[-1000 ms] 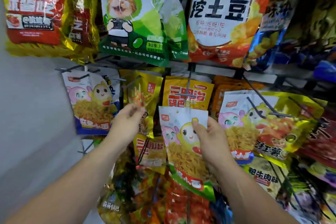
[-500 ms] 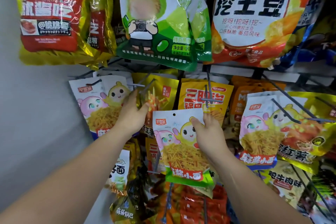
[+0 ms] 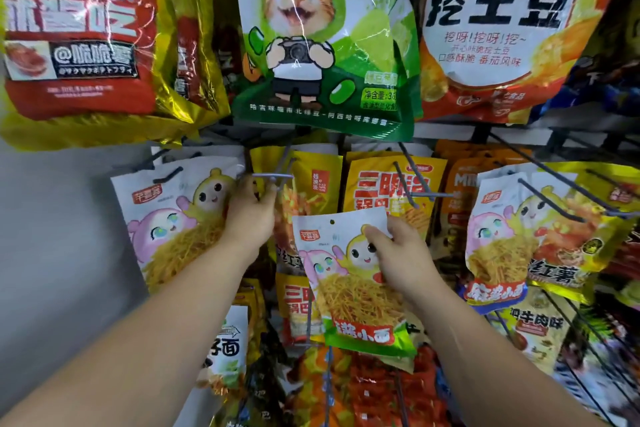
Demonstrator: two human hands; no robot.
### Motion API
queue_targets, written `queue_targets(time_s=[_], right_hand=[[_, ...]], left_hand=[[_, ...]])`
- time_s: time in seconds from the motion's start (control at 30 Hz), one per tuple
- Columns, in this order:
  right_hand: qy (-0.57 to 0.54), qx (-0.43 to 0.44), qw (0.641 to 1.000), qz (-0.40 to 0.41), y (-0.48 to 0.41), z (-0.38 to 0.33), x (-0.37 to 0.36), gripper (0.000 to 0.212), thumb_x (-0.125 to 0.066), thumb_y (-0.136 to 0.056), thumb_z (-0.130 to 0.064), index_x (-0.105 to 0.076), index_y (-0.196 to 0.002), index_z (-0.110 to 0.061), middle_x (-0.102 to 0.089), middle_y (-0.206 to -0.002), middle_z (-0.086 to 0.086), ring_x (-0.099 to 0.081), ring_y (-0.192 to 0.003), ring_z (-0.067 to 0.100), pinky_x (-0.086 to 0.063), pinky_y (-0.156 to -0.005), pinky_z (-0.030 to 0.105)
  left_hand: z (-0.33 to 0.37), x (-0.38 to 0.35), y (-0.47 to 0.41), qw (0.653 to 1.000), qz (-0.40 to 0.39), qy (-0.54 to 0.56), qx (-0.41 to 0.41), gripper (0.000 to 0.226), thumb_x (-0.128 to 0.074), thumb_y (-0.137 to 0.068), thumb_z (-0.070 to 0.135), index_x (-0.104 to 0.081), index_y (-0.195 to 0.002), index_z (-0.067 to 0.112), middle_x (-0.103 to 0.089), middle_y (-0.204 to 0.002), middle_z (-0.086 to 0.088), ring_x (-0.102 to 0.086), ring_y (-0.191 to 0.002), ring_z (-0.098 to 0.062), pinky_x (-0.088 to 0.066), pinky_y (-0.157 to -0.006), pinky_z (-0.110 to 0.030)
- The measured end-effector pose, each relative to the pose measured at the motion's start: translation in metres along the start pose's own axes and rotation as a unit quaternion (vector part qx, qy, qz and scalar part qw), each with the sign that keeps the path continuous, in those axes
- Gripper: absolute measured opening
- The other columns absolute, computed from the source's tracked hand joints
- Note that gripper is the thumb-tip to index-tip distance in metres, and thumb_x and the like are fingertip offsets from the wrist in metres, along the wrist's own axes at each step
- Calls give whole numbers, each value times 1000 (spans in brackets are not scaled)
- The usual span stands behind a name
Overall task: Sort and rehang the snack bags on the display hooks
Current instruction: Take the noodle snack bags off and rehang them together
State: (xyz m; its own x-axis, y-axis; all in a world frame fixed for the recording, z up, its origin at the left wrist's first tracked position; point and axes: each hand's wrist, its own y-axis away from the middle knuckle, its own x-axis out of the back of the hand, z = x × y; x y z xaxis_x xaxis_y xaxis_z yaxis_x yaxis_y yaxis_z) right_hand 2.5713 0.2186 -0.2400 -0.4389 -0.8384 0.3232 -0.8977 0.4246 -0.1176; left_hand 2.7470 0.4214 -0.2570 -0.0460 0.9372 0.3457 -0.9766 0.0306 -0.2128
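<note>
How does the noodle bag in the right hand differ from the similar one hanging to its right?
The held noodle bag is off any hook, pinched by the right hand, its hole empty; the hanging noodle bag sits on a wire hook. The held noodle bag has a green bottom band; the hanging noodle bag's is blue. Both are white with pink and yellow cartoon figures.

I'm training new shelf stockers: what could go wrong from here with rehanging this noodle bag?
1. The right hand holds the noodle bag by one edge only; it may swing or slip while its small hole is lined up.
2. The hook juts out right by the left hand; its tip might jab the hand or tear the bag.
</note>
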Motion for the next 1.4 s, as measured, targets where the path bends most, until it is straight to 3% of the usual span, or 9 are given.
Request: queue_targets(time_s=[0.13,0.3,0.53,0.67,0.8,0.9,1.0,1.17,1.4], right_hand=[[-32,-2,999,-10,5,-2,3,22,-56,-103,-35,-66,-113,-19,-65,-116,13,-64,-93,31,-50,-59,34],[-62,8,998,-22,10,-8,4,15,-55,-104,-32,-70,-108,-30,-77,-104,-1,-73,-95,25,-54,-65,37],[-58,27,998,-17,13,-14,-1,18,-54,-105,-32,-71,-99,-33,-77,-101,7,-73,-93,35,-59,-71,54],[-69,34,997,-22,17,-16,3,19,-53,-106,-32,-70,-98,-30,-78,-92,-1,-74,-81,21,-52,-58,30],[-66,55,995,-41,23,-15,8,19,-53,-105,-29,-71,-105,-24,-77,-89,-3,-73,-78,16,-52,-58,28],[-76,69,993,-59,27,-15,10,20,-54,-105,-27,-72,-109,-19,-76,-85,-3,-71,-74,18,-51,-54,24],[-90,71,991,-63,32,-18,10,20,-53,-106,-24,-73,-110,-20,-76,-82,-8,-70,-68,10,-49,-50,18],[-137,66,988,-41,38,-23,3,20,-53,-106,-24,-72,-107,-23,-79,-103,3,-76,-94,26,-61,-81,43],[-132,66,988,-51,51,-25,-7,20,-51,-107,-25,-71,-106,-22,-79,-96,5,-75,-86,29,-62,-70,39]], left_hand=[[26,13,37,997,59,-21,-41,26,-52,-97,47,-58,-88,22,-64,-84,-8,-70,-69,-28,-54,-61,-37],[34,17,60,992,104,-26,-65,46,-63,-100,25,-38,-61,26,-39,-59,2,-39,-54,-17,-23,-52,-32],[37,23,83,995,19,76,-57,20,-56,-104,29,-67,-92,18,-61,-72,4,-56,-60,-5,-41,-55,-24],[41,28,98,990,23,132,-46,19,-46,-109,17,-61,-100,11,-50,-44,12,-43,-33,-4,-33,-36,-14],[32,41,104,987,36,143,-60,24,-48,-108,18,-62,-88,21,-62,-54,8,-51,-46,-3,-41,-47,-24],[25,50,109,984,10,167,-54,24,-51,-105,28,-62,-91,12,-65,-73,-24,-56,-62,-25,-47,-55,-43],[24,56,114,981,10,185,-55,25,-53,-105,24,-65,-83,18,-62,-77,-17,-53,-67,-26,-43,-64,-39],[29,65,128,976,-19,208,-54,24,-53,-105,17,-63,-85,12,-60,-77,-13,-53,-70,-23,-42,-67,-35],[43,69,145,975,-39,213,-49,30,-49,-107,13,-64,-81,17,-69,-71,6,-59,-67,-9,-46,-57,-21]])
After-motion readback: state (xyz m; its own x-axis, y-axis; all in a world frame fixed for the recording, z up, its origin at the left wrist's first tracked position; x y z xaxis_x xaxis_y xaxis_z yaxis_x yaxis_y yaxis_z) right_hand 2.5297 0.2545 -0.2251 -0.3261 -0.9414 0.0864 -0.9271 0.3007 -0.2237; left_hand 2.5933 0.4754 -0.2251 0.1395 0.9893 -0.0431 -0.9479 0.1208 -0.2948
